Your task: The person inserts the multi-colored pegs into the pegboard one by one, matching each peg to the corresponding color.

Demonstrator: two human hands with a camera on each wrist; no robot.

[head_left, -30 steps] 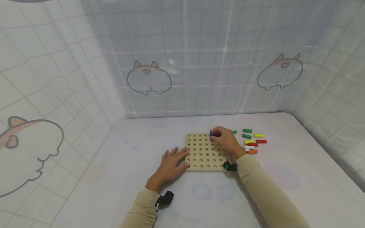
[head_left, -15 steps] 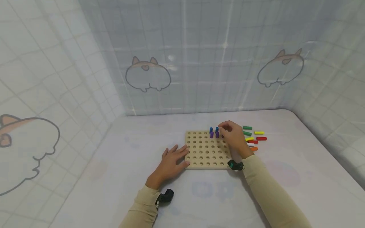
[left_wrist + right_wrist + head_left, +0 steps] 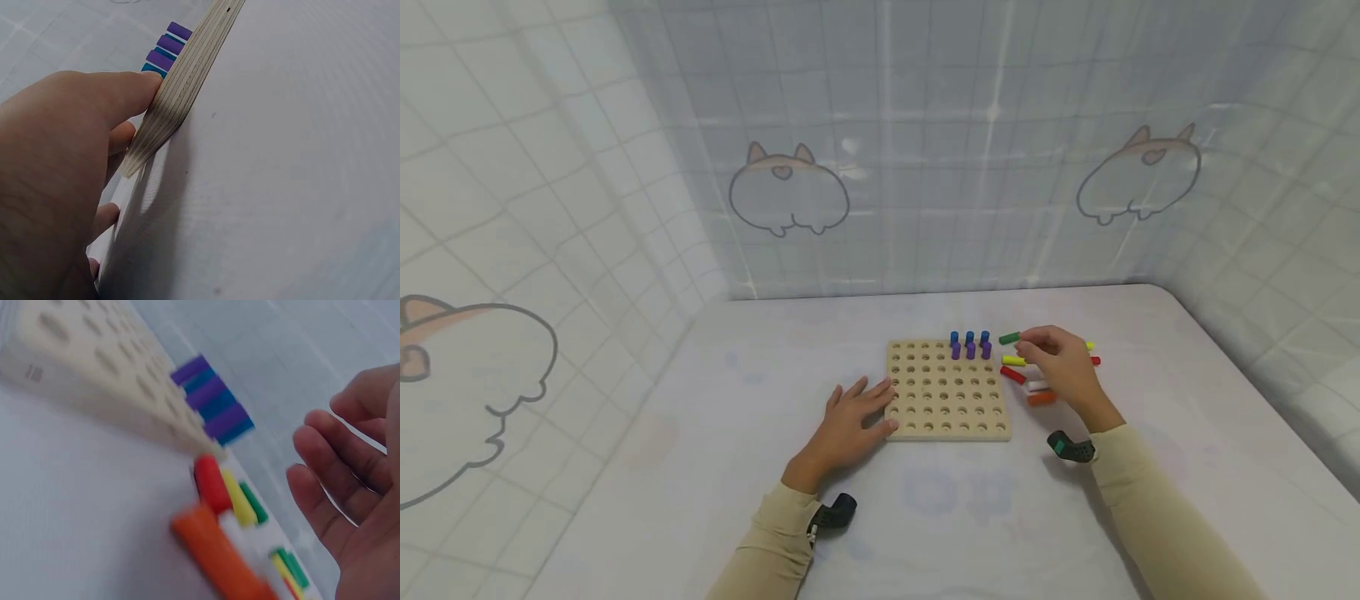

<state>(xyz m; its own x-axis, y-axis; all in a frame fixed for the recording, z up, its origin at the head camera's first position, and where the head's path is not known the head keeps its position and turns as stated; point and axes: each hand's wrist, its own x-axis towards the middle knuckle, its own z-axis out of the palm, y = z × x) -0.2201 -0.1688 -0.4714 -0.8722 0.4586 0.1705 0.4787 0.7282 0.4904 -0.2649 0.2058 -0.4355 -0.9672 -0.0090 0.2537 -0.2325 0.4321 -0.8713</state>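
Observation:
A wooden pegboard [image 3: 947, 404] with rows of round holes lies flat on the table. Three blue pegs [image 3: 970, 337] stand in its back row at the right, with three purple pegs [image 3: 971, 351] just in front of them. My left hand [image 3: 850, 425] rests at the board's left side, thumb and fingertips touching the edge. Over the loose pegs right of the board hovers my right hand [image 3: 1063, 367], fingers loosely bent and nothing between them in the right wrist view. Close to its fingertips lies a green peg [image 3: 1010, 338]; other pegs are partly hidden under the hand.
Beside the board's right edge lie a yellow peg [image 3: 1013, 361], a red peg [image 3: 1012, 376], a white peg [image 3: 1037, 386] and an orange peg [image 3: 1042, 400]. A tiled-pattern curtain [image 3: 925, 208] stands behind the white table [image 3: 940, 517] and along both sides.
My right hand has let go of a purple peg at the back of the board and moved right, over the loose pegs. My left hand has stayed at the board's left edge.

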